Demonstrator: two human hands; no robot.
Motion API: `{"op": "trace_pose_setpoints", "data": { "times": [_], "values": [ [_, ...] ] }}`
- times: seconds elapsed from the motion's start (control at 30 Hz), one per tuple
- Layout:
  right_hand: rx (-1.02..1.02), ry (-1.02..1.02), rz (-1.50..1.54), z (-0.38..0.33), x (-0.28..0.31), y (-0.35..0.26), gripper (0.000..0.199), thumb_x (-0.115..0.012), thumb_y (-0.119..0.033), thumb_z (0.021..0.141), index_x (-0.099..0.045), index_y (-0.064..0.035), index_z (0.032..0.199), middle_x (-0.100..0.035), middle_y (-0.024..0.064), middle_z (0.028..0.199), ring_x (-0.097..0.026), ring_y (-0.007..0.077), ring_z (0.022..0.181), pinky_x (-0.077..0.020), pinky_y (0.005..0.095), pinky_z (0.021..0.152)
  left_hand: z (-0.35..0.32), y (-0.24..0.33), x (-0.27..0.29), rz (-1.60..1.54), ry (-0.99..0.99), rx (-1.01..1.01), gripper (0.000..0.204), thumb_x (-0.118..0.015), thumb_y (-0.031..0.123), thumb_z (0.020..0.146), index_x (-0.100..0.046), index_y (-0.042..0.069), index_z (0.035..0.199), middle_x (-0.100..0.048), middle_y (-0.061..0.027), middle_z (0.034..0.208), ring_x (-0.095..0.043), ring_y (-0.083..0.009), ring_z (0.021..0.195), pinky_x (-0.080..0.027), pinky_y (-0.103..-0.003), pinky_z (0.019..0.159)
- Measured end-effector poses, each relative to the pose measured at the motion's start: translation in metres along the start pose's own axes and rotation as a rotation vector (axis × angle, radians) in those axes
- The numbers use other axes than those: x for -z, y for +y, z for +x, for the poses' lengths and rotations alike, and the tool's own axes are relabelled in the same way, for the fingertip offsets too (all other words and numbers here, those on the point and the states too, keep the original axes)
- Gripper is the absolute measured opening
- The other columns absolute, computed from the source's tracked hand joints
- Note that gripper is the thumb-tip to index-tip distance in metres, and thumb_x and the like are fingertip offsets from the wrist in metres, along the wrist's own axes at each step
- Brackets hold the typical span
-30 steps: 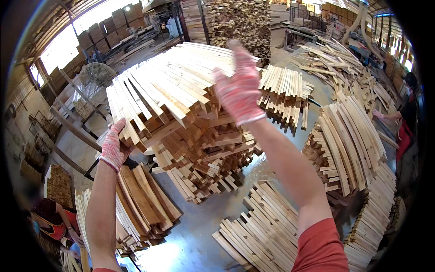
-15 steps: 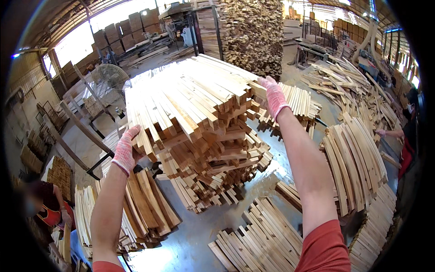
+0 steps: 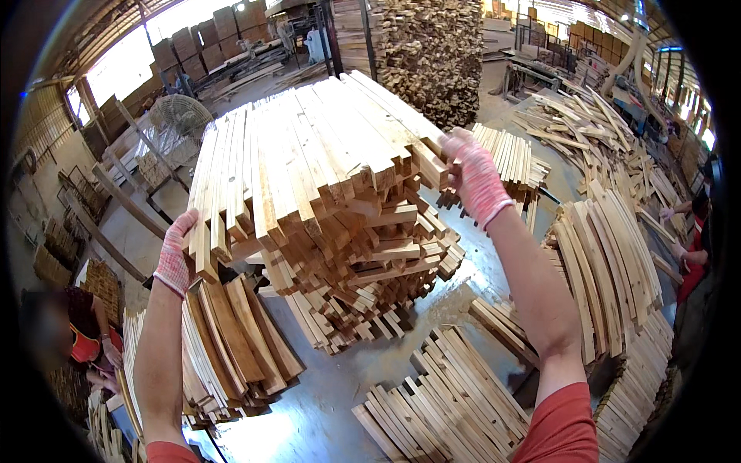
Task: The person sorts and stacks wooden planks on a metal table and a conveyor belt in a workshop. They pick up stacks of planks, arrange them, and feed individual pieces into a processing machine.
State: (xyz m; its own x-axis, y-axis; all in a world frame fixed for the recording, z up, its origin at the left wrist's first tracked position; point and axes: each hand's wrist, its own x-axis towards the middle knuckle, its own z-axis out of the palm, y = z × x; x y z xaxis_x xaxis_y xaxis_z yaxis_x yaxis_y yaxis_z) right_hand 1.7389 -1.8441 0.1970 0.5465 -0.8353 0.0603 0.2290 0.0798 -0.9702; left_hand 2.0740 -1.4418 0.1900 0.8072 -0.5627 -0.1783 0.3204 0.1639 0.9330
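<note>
- My left hand (image 3: 176,261), in a pink-and-white knit glove, presses flat against the near left edge of the top layer of wooden slats (image 3: 309,154), fingers stretched upward along the slat ends.
- My right hand (image 3: 472,176), gloved the same way, curls its fingers around the ends of the slats at the right corner of that layer, gripping them.
- The layer sits on top of a tall crisscross stack (image 3: 363,262), the slats side by side and running away from me; I see the stack standing on the concrete floor (image 3: 340,386).
- Just below my left forearm lies a fanned pile of darker curved boards (image 3: 231,339).
- Near my right elbow, flat bundles of short slats (image 3: 440,401) rest on the floor.
- To the right, rows of leaning boards (image 3: 610,262) stand well apart from the stack.
- At the right rim, another person's sleeve in red (image 3: 689,270) shows beside those boards.
- At the lower left, a second person in an orange-trimmed top (image 3: 85,339) stands near more lumber.
- A round fan (image 3: 179,119) stands behind the stack's left side.
</note>
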Motion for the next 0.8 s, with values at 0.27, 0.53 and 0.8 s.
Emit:
{"op": "trace_pose_setpoints", "data": {
  "times": [0.27, 0.53, 0.8],
  "values": [
    [-0.227, -0.074, 0.263, 0.067, 0.003, 0.016, 0.048, -0.077, -0.047, 0.094, -0.066, -0.0094, 0.123, -0.072, 0.0110, 0.112, -0.072, 0.0291, 0.104, -0.0593, 0.0465, 0.090, 0.008, -0.007, -0.008, -0.038, -0.025, -0.051, 0.065, -0.065, 0.056, 0.100, -0.060, 0.006, 0.142, -0.075, -0.0138, 0.123, -0.076, -0.0278, 0.101, -0.066, -0.044, 0.086],
    [-0.196, -0.117, 0.161, 0.038, -0.006, 0.015, 0.050, -0.080, -0.038, 0.082, -0.063, -0.0075, 0.117, -0.068, 0.0137, 0.110, -0.070, 0.0295, 0.090, -0.0607, 0.0471, 0.078, -0.002, 0.008, 0.002, -0.044, -0.003, -0.016, 0.043, -0.071, 0.027, 0.093, -0.066, -0.003, 0.123, -0.077, -0.0187, 0.107, -0.077, -0.0307, 0.088, -0.066, -0.047, 0.081],
    [-0.131, -0.120, 0.216, -0.024, 0.008, -0.001, 0.041, -0.080, -0.035, 0.086, -0.063, -0.0116, 0.115, -0.066, 0.0097, 0.111, -0.070, 0.0288, 0.100, -0.0619, 0.0475, 0.084, -0.055, 0.030, 0.019, -0.141, -0.142, 0.018, 0.055, -0.069, 0.023, 0.093, -0.058, -0.010, 0.136, -0.074, -0.0257, 0.116, -0.077, -0.0341, 0.096, -0.067, -0.047, 0.084]
  ]
}}
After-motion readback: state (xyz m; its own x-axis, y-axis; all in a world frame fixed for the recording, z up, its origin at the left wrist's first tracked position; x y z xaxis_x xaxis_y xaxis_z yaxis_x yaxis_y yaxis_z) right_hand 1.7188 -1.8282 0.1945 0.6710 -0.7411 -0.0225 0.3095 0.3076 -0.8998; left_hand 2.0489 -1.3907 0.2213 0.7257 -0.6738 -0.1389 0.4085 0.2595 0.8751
